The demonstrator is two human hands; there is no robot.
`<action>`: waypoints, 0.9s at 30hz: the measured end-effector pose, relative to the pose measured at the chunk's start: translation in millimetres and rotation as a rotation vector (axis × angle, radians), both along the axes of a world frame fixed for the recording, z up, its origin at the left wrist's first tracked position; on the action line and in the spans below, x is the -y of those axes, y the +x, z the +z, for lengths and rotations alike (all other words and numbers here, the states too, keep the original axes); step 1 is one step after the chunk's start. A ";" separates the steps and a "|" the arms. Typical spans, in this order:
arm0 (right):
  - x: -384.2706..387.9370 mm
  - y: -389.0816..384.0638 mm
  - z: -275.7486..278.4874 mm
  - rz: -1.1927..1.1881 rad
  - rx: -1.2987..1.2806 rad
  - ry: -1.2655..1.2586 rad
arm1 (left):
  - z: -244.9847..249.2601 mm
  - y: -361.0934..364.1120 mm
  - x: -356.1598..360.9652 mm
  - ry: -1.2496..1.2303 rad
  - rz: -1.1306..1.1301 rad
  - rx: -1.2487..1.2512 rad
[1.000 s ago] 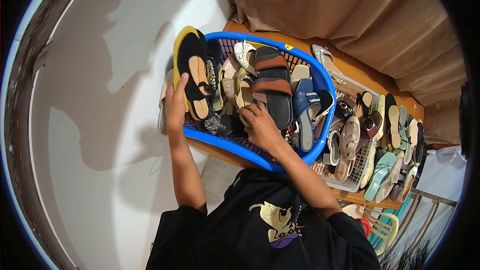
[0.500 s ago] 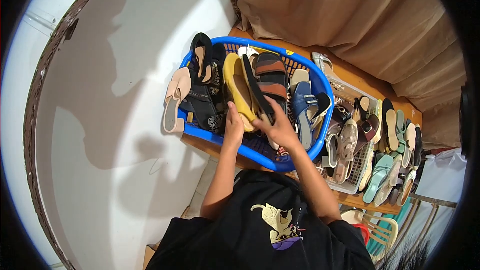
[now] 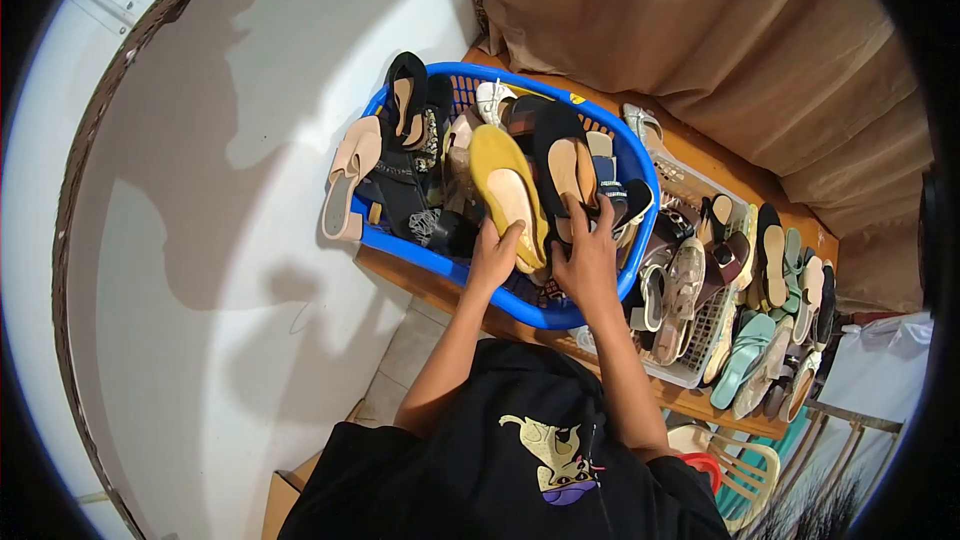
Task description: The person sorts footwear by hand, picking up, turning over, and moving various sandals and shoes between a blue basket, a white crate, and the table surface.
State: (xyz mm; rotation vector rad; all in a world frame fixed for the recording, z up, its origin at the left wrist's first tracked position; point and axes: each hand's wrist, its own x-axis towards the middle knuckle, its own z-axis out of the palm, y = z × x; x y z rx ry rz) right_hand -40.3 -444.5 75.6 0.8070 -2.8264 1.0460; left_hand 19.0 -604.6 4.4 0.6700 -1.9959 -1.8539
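Observation:
My left hand (image 3: 494, 258) grips the heel end of a yellow flat shoe (image 3: 490, 160), its beige insole showing, over a blue plastic basket (image 3: 430, 263). To the right, my right hand (image 3: 588, 265) is closed round the heel of a black flat shoe (image 3: 550, 132) with a beige insole. The two shoes are side by side, toes pointing away from me. A beige slide with a block heel (image 3: 341, 226) hangs over the basket's left rim. Black sandals, a white shoe (image 3: 492, 100) and a dark blue sandal (image 3: 606, 172) lie around the held shoes.
A grey-white crate (image 3: 690, 377) of sandals stands right of the basket on a wooden table (image 3: 765, 427). More shoes, including a mint green sandal (image 3: 742, 360), line its right side. Brown curtains (image 3: 680, 30) hang behind, and a white wall (image 3: 240, 340) rises at left.
The yellow shoe has turned its insole upward and shifted slightly right. The black flat shoe has come into clear view in my right hand, covering much of the brown-strapped sandal.

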 end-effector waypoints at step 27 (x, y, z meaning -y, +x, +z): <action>33.0 44.7 3.9 0.116 -0.151 -0.390 | 55.2 7.8 102.5 -0.912 0.188 -0.040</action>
